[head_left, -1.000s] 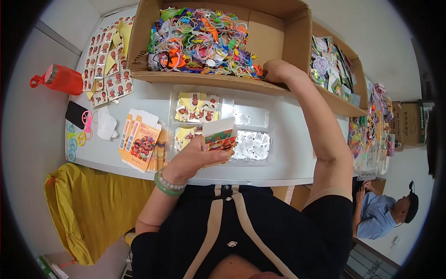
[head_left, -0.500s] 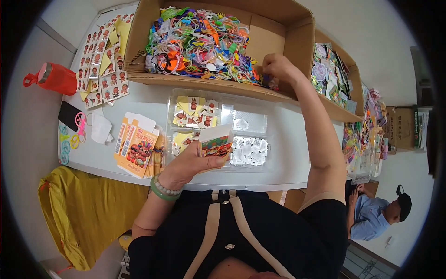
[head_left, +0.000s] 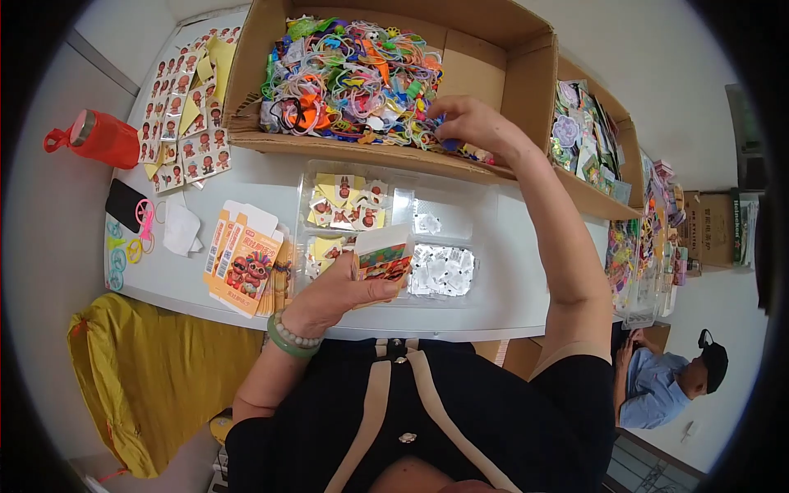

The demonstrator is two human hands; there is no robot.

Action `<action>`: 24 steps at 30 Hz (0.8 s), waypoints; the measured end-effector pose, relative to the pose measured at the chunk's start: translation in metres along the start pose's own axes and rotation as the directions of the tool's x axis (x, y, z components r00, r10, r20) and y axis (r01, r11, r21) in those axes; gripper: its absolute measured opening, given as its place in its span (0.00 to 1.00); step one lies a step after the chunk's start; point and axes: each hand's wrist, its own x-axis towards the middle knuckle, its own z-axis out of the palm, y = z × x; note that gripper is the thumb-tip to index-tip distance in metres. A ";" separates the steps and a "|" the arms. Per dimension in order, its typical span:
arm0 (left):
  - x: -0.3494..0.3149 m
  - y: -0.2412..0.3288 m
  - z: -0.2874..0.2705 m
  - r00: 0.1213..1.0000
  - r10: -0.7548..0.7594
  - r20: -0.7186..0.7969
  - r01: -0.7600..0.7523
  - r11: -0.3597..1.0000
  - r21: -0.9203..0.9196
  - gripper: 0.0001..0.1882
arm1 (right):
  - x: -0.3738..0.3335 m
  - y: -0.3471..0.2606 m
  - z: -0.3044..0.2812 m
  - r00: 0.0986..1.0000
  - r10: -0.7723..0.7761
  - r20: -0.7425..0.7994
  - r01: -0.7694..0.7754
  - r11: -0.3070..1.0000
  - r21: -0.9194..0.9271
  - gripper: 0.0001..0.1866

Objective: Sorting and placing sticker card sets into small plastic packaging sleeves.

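Just above the table's near edge, my left hand [head_left: 337,292] grasps a small printed carton [head_left: 382,256], thumb across its lower part, pale flap raised. Risk noted: too tight a squeeze could bow the thin card, and too slack a hold could let the carton tip. To the left, printed cartons [head_left: 251,263] lie in a fanned, uneven stack; a brush from my left forearm could plausibly make the top ones slide. Beyond the held carton, which hides part of it, sits a clear compartment tray [head_left: 446,195] with yellow-backed sticker pieces [head_left: 345,193] and small white packets [head_left: 444,269]. Lowering the carton unwatched could catch the tray or scatter light pieces between compartments. Farther out, over the front wall of a large cardboard box [head_left: 329,146], my right hand [head_left: 472,123] reaches inside with curled fingers. A blue piece [head_left: 449,143] shows just beneath them; whether they grip it or merely touch it, I cannot tell. Next to that hand lies a tangled heap of colourful trinkets [head_left: 353,78] with looped cords. Principal hazard, in my judgement: a cord snagging a neighbour, dragging up extras or dropping one over the wall.
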 end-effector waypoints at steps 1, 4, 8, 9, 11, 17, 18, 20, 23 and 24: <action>0.001 -0.001 0.000 1.000 0.016 0.004 -0.016 1.000 -0.005 0.35 | 0.002 -0.004 0.006 0.997 -0.076 -0.033 0.070 0.988 -0.137 0.11; 0.003 0.000 0.000 1.000 0.022 0.006 -0.022 1.000 -0.005 0.35 | 0.014 -0.012 0.019 0.988 0.152 -0.007 -0.132 0.835 -0.535 0.11; -0.003 0.005 0.001 1.000 -0.002 -0.006 0.002 1.000 -0.006 0.35 | 0.004 0.001 -0.002 0.997 0.004 0.072 0.020 0.944 -0.329 0.08; -0.003 0.004 0.000 1.000 0.009 -0.007 -0.009 1.000 -0.006 0.34 | -0.003 0.001 -0.006 0.998 -0.049 0.035 0.057 0.963 -0.263 0.07; -0.003 0.000 -0.002 1.000 0.021 -0.001 -0.021 1.000 -0.005 0.34 | -0.007 0.007 -0.013 0.999 -0.044 0.025 0.047 0.988 -0.144 0.06; -0.003 -0.004 0.010 0.999 0.039 -0.017 -0.039 0.999 0.019 0.32 | 0.005 0.000 0.010 0.990 -0.119 0.080 0.127 0.987 -0.102 0.09; -0.003 -0.005 0.011 1.000 0.026 -0.002 -0.026 0.999 0.023 0.32 | 0.009 0.004 0.009 0.989 -0.122 0.077 0.130 0.986 -0.101 0.09; -0.005 -0.006 0.010 1.000 0.019 0.002 -0.019 1.000 0.022 0.32 | 0.017 0.005 0.010 0.999 -0.003 0.045 0.021 0.913 -0.408 0.10; -0.009 -0.005 0.005 0.999 0.035 0.003 -0.035 0.999 0.021 0.31 | 0.005 0.008 0.001 0.999 -0.023 0.029 0.031 0.943 -0.331 0.07; -0.010 -0.004 0.005 0.998 0.057 -0.012 -0.057 0.998 0.001 0.31 | 0.002 0.013 -0.004 0.998 -0.070 0.001 0.068 0.973 -0.219 0.05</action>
